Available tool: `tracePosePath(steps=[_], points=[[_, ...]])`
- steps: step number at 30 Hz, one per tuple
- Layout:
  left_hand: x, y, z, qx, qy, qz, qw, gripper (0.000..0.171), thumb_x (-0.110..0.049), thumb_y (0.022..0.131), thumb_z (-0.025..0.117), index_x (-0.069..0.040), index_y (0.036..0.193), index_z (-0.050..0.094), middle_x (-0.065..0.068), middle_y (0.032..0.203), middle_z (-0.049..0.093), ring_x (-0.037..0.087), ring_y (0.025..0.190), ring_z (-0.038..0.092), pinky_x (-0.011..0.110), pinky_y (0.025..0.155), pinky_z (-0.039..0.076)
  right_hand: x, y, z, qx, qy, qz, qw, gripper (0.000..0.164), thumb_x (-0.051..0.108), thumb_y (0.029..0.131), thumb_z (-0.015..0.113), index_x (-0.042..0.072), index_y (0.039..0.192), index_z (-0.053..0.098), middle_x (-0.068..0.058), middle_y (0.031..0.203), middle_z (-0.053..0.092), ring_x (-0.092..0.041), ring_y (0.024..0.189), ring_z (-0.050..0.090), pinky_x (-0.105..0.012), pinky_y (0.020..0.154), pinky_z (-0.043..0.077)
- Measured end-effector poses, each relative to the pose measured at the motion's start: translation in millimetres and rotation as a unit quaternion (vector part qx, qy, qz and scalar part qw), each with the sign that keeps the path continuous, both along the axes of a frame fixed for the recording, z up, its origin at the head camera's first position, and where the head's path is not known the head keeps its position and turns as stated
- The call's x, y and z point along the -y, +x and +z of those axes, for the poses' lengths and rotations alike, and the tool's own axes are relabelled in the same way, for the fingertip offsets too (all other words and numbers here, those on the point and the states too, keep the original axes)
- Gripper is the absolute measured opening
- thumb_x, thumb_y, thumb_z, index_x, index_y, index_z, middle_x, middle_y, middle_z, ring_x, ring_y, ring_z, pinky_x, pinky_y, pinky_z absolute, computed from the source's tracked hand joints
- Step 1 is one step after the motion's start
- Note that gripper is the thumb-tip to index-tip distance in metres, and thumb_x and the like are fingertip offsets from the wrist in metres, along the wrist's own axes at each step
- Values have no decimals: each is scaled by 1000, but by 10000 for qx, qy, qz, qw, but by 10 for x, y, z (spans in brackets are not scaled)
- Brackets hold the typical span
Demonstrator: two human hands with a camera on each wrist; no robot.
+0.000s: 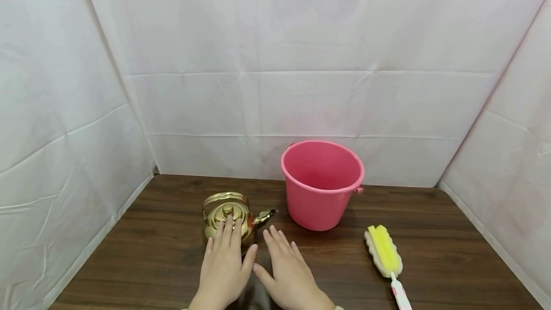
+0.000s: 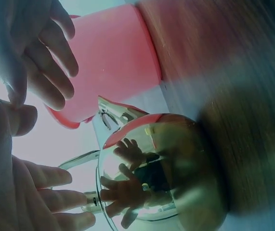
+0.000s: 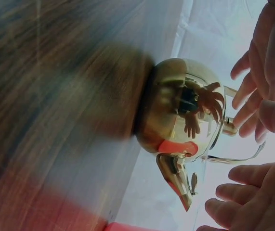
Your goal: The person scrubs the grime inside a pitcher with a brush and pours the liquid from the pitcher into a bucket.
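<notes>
A shiny gold kettle [image 1: 229,212] stands on the dark wooden table, its spout pointing right and its arched handle raised. My left hand [image 1: 224,264] hovers on the near side of it, fingers straight and overlapping the kettle's front in the head view. Beside it, my right hand [image 1: 290,269] is spread flat, palm down, below the spout. The two thumbs come close together. Both wrist views show the palms and straight fingers above the kettle [image 2: 161,168], with nothing held. Reflections of the hands appear on the kettle's side [image 3: 171,106].
A pink bucket [image 1: 316,209] stands upright behind and right of the kettle. At the right lies a yellow and white sponge brush [image 1: 383,251] with a white handle [image 1: 400,293]. White cloth walls [image 1: 301,71] enclose the wooden table [image 1: 142,252] at the back and sides.
</notes>
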State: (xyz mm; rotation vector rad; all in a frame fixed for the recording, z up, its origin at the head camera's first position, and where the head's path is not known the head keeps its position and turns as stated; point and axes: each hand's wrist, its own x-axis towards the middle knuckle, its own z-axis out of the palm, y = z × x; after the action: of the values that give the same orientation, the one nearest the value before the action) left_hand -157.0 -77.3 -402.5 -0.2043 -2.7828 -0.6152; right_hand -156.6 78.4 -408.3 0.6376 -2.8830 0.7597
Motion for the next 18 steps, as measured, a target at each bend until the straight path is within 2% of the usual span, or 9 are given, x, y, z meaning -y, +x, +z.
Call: tracePosePath(steps=[7, 13, 18], points=[[34, 32, 16, 72, 87, 29, 9999, 66, -46, 98, 43, 0, 145, 33, 22, 153, 25, 42, 141, 22, 66, 105, 26, 35, 8, 7, 95, -12, 5, 10000, 69, 48, 93, 51, 7, 146, 33, -11, 154, 30, -26, 143, 26, -56, 110, 27], [54, 54, 14, 212, 128, 106, 9996, 66, -42, 98, 47, 1, 145, 32, 23, 153, 24, 43, 141, 22, 66, 104, 26, 77, 25, 31, 153, 67, 53, 9998, 69, 48, 93, 51, 7, 146, 33, -11, 153, 32, -27, 143, 27, -55, 110, 27], [69, 24, 15, 132, 122, 157, 9997, 67, -44, 98, 44, 1, 145, 32, 23, 153, 23, 42, 141, 22, 66, 105, 26, 87, 2, 57, -19, 146, 94, 9998, 67, 48, 95, 48, 7, 147, 33, -11, 154, 30, -27, 143, 26, -55, 110, 28]])
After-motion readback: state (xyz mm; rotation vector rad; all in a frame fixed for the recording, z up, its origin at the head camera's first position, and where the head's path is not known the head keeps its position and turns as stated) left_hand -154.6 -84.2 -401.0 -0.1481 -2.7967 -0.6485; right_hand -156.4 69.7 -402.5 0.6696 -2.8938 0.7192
